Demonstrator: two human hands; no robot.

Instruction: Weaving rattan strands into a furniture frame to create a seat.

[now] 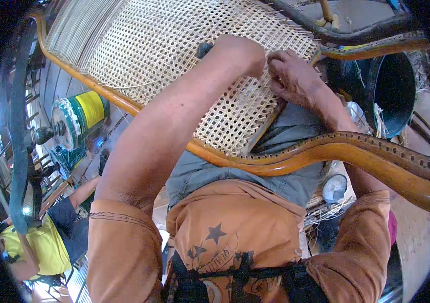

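Observation:
A woven cane panel [149, 45] in an open lattice lies across my lap, set in a curved, varnished wooden frame [270, 164]. My left hand [240, 54] is closed in a fist over the weave near the panel's right edge. Beside its knuckles a dark, rounded object [204, 49] sticks out; whether the hand grips it I cannot tell. Close by on the right, my right hand [291, 76] has its fingers bent and drawn together at the cane. What lies between those fingertips is hidden. Loose strand ends stick out along the panel's edges.
A dark, open-mouthed bucket [396, 93] stands at the right, with cane scraps near it. Green-and-yellow machinery [81, 118] and a long grey band [20, 126] are at the left. Another person in a yellow top [38, 247] is at the lower left.

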